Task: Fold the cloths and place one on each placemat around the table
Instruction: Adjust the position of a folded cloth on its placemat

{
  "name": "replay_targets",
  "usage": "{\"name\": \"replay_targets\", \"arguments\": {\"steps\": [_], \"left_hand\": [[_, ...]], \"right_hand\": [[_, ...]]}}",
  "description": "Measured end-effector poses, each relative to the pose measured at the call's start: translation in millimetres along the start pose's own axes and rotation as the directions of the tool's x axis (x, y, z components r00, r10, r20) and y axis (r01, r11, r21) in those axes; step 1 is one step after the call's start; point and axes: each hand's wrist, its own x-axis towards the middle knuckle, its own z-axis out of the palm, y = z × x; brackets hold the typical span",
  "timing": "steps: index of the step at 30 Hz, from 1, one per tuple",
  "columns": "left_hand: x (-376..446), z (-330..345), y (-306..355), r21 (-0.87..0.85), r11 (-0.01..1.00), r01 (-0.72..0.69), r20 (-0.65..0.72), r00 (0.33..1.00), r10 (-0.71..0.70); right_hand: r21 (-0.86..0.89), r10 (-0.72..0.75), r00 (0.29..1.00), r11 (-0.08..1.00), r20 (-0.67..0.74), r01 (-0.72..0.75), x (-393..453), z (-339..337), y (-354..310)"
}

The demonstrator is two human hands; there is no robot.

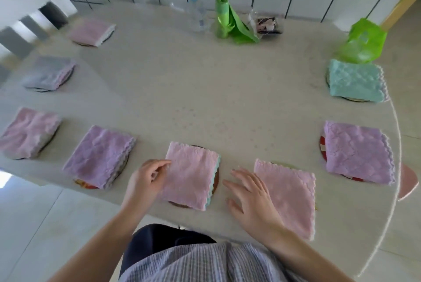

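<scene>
Beige table [205, 90]: folded pink cloth [190, 175] between left hand [145, 179] and right hand [250, 197], both spread, empty.

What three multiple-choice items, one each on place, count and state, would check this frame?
1. Where is the teal cloth?
A. far right
B. near left
C. table middle

2. How many folded cloths lie on the table?
A. five
B. eight
C. ten

3. What is the right hand doing?
A. gripping a bottle
B. open, holding nothing
C. lifting a cloth

Answers: 1 A, it sits by the green bag. 2 B, eight show around the edge. 3 B, fingers spread beside the pink cloth, which the left hand touches.
</scene>
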Motion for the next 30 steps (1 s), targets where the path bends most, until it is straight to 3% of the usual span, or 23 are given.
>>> {"name": "replay_targets", "arguments": {"steps": [3,6,10,17,30], "left_hand": [[19.1,-22.9,-33.6,0.107,0.994,0.017,0.094,0.995,-0.027],[33.3,-31.4,-52.7,0.162,0.985,-0.053,0.292,0.957,0.004],[46.6,-30.9,-53.8,0.211,0.967,-0.140,0.464,0.885,0.027],[72.3,-26.9,-48.7,0.277,0.942,-0.189,0.574,0.819,-0.005],[80.7,-32.0,-47.6,0.253,0.934,-0.253,0.651,0.759,0.029]], "right_hand": [[0.088,0.163,0.986,0.983,-0.045,-0.158,18.9,21.9,-27.4],[0.211,0.470,0.883,0.864,-0.006,-0.458,34.1,36.2,-46.8],[0.102,0.657,0.754,0.749,0.010,-0.654,42.0,50.6,-58.0],[0.113,0.736,0.677,0.671,0.014,-0.733,49.8,59.4,-61.0],[0.132,0.724,0.688,0.679,0.044,-0.723,47.7,54.9,-67.6]]}}
